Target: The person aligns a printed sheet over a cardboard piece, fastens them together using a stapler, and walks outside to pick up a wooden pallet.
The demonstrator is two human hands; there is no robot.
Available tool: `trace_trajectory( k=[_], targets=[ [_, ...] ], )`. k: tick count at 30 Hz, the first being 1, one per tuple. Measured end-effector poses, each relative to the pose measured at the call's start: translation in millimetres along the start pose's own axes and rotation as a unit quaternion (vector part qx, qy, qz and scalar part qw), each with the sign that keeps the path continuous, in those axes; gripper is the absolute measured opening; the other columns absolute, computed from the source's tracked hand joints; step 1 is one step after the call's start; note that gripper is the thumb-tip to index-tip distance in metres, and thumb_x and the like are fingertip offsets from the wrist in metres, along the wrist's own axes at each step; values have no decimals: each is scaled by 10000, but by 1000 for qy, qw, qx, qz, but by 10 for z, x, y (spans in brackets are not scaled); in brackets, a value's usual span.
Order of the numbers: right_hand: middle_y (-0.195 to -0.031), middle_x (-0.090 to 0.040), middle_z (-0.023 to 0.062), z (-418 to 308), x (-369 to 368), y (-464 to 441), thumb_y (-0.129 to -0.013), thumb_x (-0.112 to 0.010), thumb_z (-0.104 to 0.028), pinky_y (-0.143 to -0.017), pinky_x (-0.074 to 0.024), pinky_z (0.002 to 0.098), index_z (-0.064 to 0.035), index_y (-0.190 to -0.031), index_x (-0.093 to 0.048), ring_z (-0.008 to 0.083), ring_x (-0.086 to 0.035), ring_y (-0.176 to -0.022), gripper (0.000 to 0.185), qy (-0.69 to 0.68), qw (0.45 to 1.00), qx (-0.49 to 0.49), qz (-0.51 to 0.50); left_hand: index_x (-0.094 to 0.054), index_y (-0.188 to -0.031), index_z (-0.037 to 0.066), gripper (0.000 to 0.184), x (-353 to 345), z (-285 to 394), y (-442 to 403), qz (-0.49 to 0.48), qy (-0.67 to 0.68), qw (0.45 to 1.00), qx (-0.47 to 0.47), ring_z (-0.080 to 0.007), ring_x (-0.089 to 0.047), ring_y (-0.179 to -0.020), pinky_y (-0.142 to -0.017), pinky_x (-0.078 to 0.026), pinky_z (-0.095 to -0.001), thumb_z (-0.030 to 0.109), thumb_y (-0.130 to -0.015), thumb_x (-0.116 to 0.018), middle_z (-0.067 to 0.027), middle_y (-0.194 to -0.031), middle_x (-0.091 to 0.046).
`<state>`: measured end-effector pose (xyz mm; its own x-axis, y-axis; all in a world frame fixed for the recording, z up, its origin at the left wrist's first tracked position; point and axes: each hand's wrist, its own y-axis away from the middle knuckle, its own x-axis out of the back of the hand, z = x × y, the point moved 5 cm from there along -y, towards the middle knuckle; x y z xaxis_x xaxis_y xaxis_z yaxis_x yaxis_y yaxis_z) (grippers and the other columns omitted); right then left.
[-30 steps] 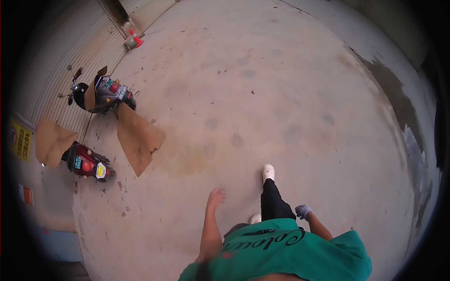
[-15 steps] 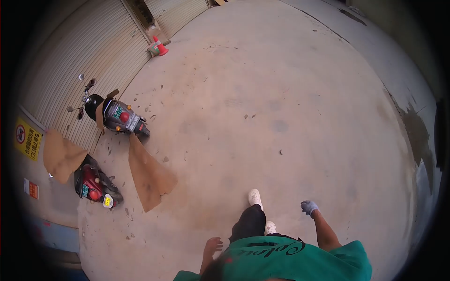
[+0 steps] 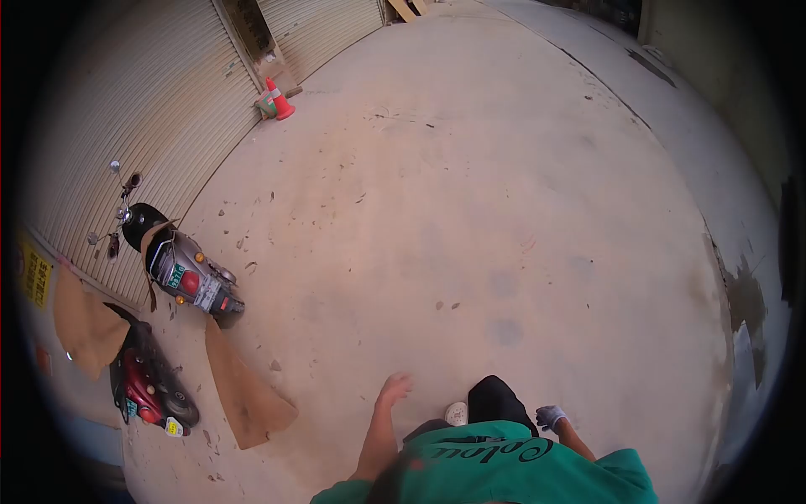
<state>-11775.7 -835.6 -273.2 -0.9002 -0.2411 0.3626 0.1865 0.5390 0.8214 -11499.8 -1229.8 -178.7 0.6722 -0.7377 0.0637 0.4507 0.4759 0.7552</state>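
My left hand [image 3: 395, 389] is bare and held out in front of me over the concrete floor. It is a little blurred, with its fingers stretched out and nothing in them. A grey glove covers my right hand [image 3: 552, 417], which hangs low by my right side. Its fingers are curled in loosely, and I see no object in them. Between my hands are my green shirt [image 3: 504, 466], a dark trouser leg [image 3: 497, 400] and one white shoe [image 3: 456, 413]. Neither hand touches anything around it.
To the left stand a grey scooter [image 3: 189, 273] and a red scooter [image 3: 147, 382], with a brown cardboard sheet [image 3: 248, 391] on the floor near them. An orange traffic cone [image 3: 280, 101] stands by the roller shutters [image 3: 143, 109]. A wall [image 3: 714, 92] runs along the right.
I have moved forward, and the scooters and cardboard sit lower and further left in view. My left hand has swung forward and up; my right hand has dropped lower, closer to my body.
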Motion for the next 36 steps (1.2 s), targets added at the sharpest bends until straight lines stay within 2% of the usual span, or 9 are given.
trace_trajectory(
  k=[7, 11, 16, 23, 27, 29, 31, 33, 36],
  targets=[
    [-788, -596, 60, -768, 1788, -1396, -812, -436, -193, -524, -488, 305, -45, -889, -577, 171, -580, -637, 218, -214, 953, -212, -17, -522, -1026, 65, 294, 52, 1964, -1903, -22, -10, 998, -55, -114, -503, -641, -509, -415, -246, 236, -790, -491, -23, -774, -533],
    [-922, -595, 90, -1605, 3305, -2475, -737, -508, -119, -683, -482, 343, -81, -941, -584, 229, -585, -821, 221, 346, 931, 72, -88, -520, -876, 64, 160, 220, 2515, -1797, -86, 190, 977, 52, -203, -541, -622, -525, -444, -345, 192, -785, -491, -66, -739, -540],
    [-738, -577, 43, -2978, 5407, -3150, -769, -489, -197, -463, -427, 246, -61, -959, -574, 133, -530, -594, 249, -224, 967, -72, 97, -539, -871, 10, 224, 649, 2948, -2381, 50, 54, 997, 37, -237, -578, -704, -590, -472, -358, 189, -737, -549, -108, -779, -578],
    [-757, -585, 31, -3820, 7194, -4907, -773, -475, -211, -484, -423, 239, -79, -1003, -571, 114, -538, -601, 281, -79, 985, 49, 144, -533, -919, -8, 263, 1575, 4084, -4400, 50, -42, 996, 56, -255, -585, -695, -577, -485, -345, 189, -745, -533, -123, -776, -579],
    [-844, -601, 46, -3941, 7819, -5360, -776, -473, -264, -510, -459, 288, -99, -983, -573, 164, -558, -634, 283, 143, 988, 54, 5, -534, -927, 6, 260, 1283, 5577, -5924, 54, 81, 991, 92, -264, -587, -678, -561, -488, -357, 198, -753, -522, -128, -788, -578],
    [-1019, -560, 94, -3924, 8089, -5374, -753, -475, -166, -725, -463, 343, -86, -934, -580, 257, -569, -853, 224, -30, 976, -207, -60, -535, -931, 12, 258, 1437, 5910, -6004, 70, 114, 979, 156, -268, -587, -669, -553, -489, -364, 203, -758, -517, -131, -794, -577],
    [-967, -579, 96, -3966, 8406, -5796, -716, -534, -162, -667, -477, 343, -72, -924, -579, 256, -586, -785, 231, 178, 984, -21, -25, -536, -968, 23, 254, 1612, 6659, -6873, -20, 178, 981, 73, -214, -573, -635, -491, -468, -319, 191, -779, -512, -95, -771, -569],
    [-944, -587, 92, -3780, 8593, -6328, -677, -592, -138, -679, -472, 347, -72, -910, -583, 257, -581, -797, 242, -75, 991, -104, -34, -505, -1032, -4, 311, 1519, 8082, -7281, 34, 37, 998, 43, -220, -578, -739, -602, -491, -328, 181, -782, -516, -119, -863, -576],
    [-940, -588, 65, -4242, 9119, -6783, -702, -603, -180, -639, -489, 344, -84, -973, -570, 213, -582, -811, 289, 234, 971, 28, -39, -519, -1024, 20, 291, 1511, 9242, -8191, 46, 2, 999, -17, -190, -574, -719, -585, -484, -307, 184, -783, -519, -94, -840, -582]
  ],
)
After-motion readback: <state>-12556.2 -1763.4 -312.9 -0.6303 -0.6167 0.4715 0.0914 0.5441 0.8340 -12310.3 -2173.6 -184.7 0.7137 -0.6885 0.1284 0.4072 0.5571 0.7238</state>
